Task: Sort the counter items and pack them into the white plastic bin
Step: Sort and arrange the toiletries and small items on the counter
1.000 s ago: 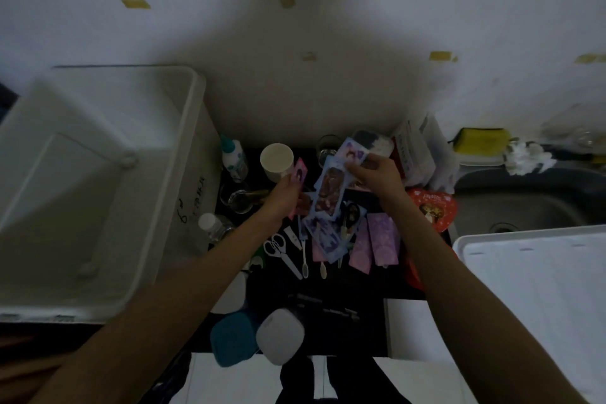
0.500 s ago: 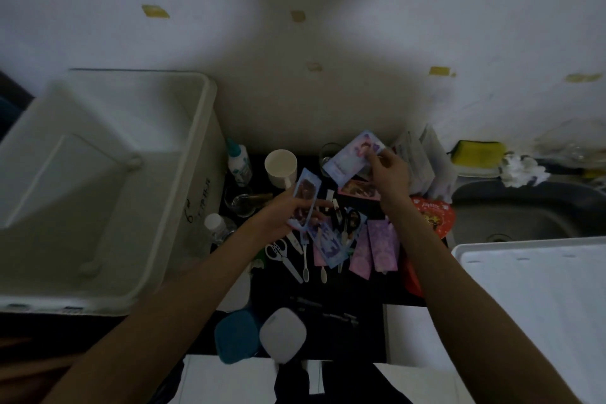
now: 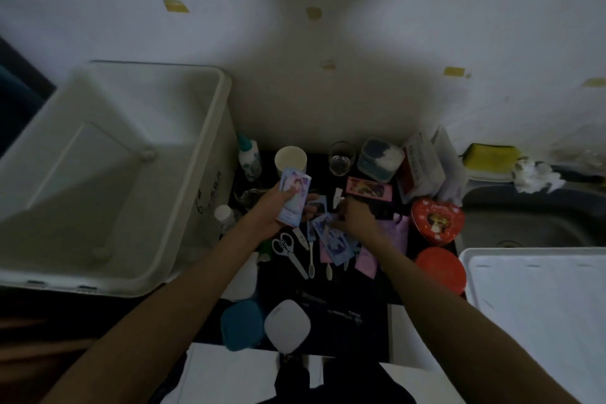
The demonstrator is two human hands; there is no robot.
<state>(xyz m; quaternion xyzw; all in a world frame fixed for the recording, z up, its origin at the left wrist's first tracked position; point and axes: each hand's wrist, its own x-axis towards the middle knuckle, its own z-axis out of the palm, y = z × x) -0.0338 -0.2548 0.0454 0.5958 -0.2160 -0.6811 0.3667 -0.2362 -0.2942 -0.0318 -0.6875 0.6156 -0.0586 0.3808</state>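
Left hand point(image 3: 272, 213) grips a stack of blue photo cards point(image 3: 293, 198) above the desk point(image 3: 354, 292), just right of the white plastic bin point(image 3: 108, 174); right hand point(image 3: 355, 220), fingers curled, pinches loose cards point(image 3: 331, 238) lying mid-desk.

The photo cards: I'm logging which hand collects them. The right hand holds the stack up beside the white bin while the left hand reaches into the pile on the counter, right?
Not quite: the hands are swapped. In the head view the left hand holds the stack of photo cards beside the white bin, and the right hand reaches into the pile on the counter.
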